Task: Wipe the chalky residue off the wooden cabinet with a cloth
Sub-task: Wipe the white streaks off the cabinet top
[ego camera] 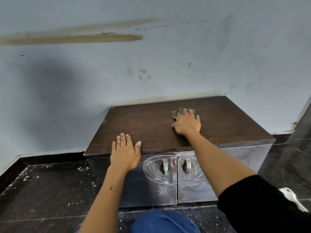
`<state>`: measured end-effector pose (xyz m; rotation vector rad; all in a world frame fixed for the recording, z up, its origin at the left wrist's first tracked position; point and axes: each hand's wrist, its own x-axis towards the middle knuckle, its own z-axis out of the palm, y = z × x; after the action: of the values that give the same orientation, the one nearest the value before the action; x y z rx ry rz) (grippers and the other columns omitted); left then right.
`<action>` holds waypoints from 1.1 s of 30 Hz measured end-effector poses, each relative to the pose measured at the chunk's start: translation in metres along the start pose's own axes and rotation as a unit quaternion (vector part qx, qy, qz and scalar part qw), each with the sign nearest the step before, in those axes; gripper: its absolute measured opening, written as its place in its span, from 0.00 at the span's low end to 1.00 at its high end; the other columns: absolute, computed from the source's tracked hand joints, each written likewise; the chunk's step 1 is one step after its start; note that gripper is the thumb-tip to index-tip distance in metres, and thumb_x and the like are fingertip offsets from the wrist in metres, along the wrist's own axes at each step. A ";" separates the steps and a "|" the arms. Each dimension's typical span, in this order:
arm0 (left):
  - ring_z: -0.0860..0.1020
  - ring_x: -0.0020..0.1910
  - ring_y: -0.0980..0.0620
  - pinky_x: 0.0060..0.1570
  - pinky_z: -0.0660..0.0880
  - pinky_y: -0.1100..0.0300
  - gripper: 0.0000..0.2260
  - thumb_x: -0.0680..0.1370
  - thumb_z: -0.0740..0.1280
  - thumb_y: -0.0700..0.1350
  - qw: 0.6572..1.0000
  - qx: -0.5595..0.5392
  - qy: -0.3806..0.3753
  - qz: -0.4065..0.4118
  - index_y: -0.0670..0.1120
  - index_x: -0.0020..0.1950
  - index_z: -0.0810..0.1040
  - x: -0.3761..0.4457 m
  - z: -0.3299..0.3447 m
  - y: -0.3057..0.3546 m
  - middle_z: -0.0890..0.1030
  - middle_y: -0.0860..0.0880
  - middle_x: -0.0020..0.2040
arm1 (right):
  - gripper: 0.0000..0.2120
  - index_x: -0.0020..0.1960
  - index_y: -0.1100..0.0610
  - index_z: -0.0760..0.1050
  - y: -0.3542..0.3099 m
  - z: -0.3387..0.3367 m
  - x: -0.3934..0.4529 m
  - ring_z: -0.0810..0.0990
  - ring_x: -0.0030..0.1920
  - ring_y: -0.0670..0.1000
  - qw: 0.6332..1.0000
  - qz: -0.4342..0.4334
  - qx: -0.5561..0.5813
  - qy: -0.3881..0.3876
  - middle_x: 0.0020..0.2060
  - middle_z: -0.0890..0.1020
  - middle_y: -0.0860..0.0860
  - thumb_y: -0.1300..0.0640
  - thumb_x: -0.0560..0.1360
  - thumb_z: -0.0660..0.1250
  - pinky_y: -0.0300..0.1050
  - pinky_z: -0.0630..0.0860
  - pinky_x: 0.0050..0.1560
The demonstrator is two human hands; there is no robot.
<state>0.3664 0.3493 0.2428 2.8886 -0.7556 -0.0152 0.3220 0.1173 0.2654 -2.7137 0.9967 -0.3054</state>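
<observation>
A low dark wooden cabinet (151,125) stands against the pale blue wall. Its two front doors carry white chalky swirls (156,172) around the metal handles. My right hand (187,123) presses a crumpled brownish cloth (178,112) flat on the back right part of the cabinet top; only the cloth's far edge shows past my fingers. My left hand (125,152) rests flat, fingers apart, on the top's front edge, holding nothing.
The stained blue wall (151,64) rises right behind the cabinet. The dark speckled floor (47,190) has white flecks at the left. A dark vertical panel (301,132) stands at the right. My blue-clad knee (161,222) is at the bottom. A white object (291,197) lies by my right sleeve.
</observation>
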 end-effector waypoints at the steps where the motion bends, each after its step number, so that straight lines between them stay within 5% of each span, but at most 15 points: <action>1: 0.45 0.77 0.45 0.73 0.41 0.50 0.29 0.82 0.42 0.57 1.000 0.004 0.001 -0.004 0.40 0.77 0.47 0.000 0.001 0.001 0.46 0.41 0.78 | 0.31 0.73 0.51 0.61 0.016 -0.005 -0.002 0.49 0.76 0.54 1.000 0.015 -0.008 0.007 0.76 0.55 0.50 0.42 0.74 0.62 0.60 0.49 0.73; 8: 0.42 0.76 0.48 0.73 0.39 0.51 0.28 0.82 0.41 0.56 0.996 -0.081 -0.024 -0.020 0.41 0.77 0.45 -0.008 -0.014 -0.006 0.44 0.44 0.78 | 0.30 0.73 0.52 0.61 0.115 -0.039 -0.018 0.51 0.74 0.57 0.986 0.161 -0.038 0.036 0.74 0.58 0.54 0.45 0.73 0.61 0.59 0.53 0.72; 14: 0.42 0.76 0.48 0.72 0.37 0.50 0.29 0.82 0.40 0.57 0.990 -0.116 0.012 -0.084 0.41 0.77 0.46 -0.010 -0.031 -0.039 0.45 0.45 0.78 | 0.29 0.76 0.61 0.52 0.080 -0.035 -0.004 0.47 0.76 0.58 0.972 0.232 -0.020 0.031 0.76 0.50 0.58 0.52 0.78 0.51 0.58 0.45 0.74; 19: 0.45 0.77 0.48 0.73 0.38 0.48 0.29 0.81 0.39 0.57 0.978 -0.148 -0.025 -0.141 0.42 0.77 0.50 -0.006 -0.040 -0.071 0.49 0.45 0.78 | 0.25 0.72 0.57 0.63 -0.014 -0.007 0.005 0.56 0.73 0.57 0.997 0.056 -0.056 0.011 0.72 0.61 0.58 0.50 0.76 0.54 0.56 0.55 0.71; 27: 0.43 0.76 0.50 0.72 0.36 0.49 0.28 0.81 0.39 0.57 0.954 -0.225 0.040 -0.194 0.45 0.78 0.48 -0.003 -0.054 -0.103 0.47 0.47 0.78 | 0.26 0.76 0.57 0.54 -0.189 0.055 -0.060 0.48 0.76 0.54 0.981 -0.194 0.011 -0.021 0.76 0.52 0.54 0.51 0.79 0.50 0.57 0.45 0.75; 33: 0.43 0.76 0.53 0.71 0.34 0.51 0.26 0.82 0.40 0.56 0.951 -0.245 0.060 -0.176 0.45 0.78 0.48 0.007 -0.052 -0.091 0.47 0.48 0.78 | 0.31 0.77 0.55 0.45 -0.236 0.073 -0.086 0.47 0.76 0.50 0.931 -0.360 0.005 -0.061 0.77 0.51 0.51 0.48 0.80 0.54 0.52 0.45 0.75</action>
<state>0.4195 0.4316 0.2804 2.4746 -0.1677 -0.0586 0.4211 0.3598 0.2538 -2.9358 -0.0728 -0.2501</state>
